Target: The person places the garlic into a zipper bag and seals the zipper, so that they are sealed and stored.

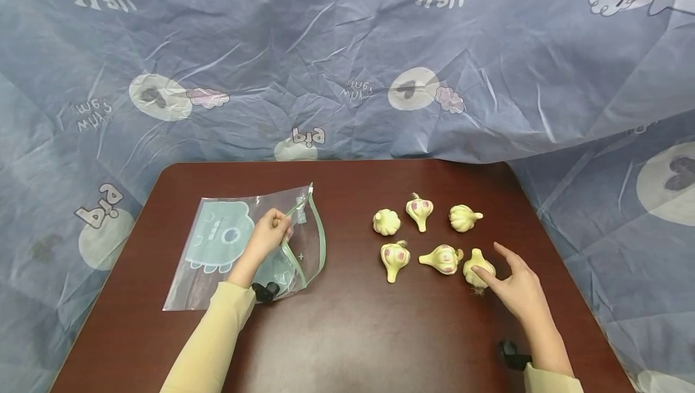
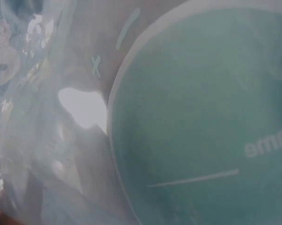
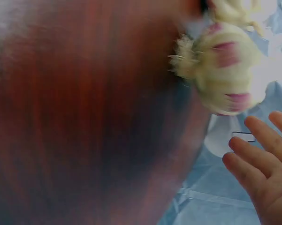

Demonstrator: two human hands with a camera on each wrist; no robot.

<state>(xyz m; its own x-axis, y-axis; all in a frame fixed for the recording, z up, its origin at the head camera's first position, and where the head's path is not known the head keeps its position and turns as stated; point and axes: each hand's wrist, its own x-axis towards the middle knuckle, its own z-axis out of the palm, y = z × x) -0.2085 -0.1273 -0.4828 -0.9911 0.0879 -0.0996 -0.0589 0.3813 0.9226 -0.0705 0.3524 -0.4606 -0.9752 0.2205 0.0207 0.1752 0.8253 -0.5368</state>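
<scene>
A clear zip bag (image 1: 217,236) with a pale green cartoon print lies on the left of the table, its green-edged mouth (image 1: 323,245) parted and facing right. At that mouth my left hand (image 1: 267,233) pinches one edge of the bag. The left wrist view is filled by the bag's plastic and print, with only a bit of finger in the corner. My right hand (image 1: 522,287) reaches in from the right, thumb and fingers spread about the nearest garlic bulb (image 1: 480,259). The right wrist view has this garlic bulb (image 3: 230,70) blurred beside the spread fingers (image 3: 258,159). Whether the thumb touches it I cannot tell.
Several more garlic bulbs lie in two loose rows, among them one at the back right (image 1: 463,218), one at the back left (image 1: 386,222) and one at the front left (image 1: 394,258). A patterned blue cloth (image 1: 347,109) hangs behind the brown table (image 1: 347,345).
</scene>
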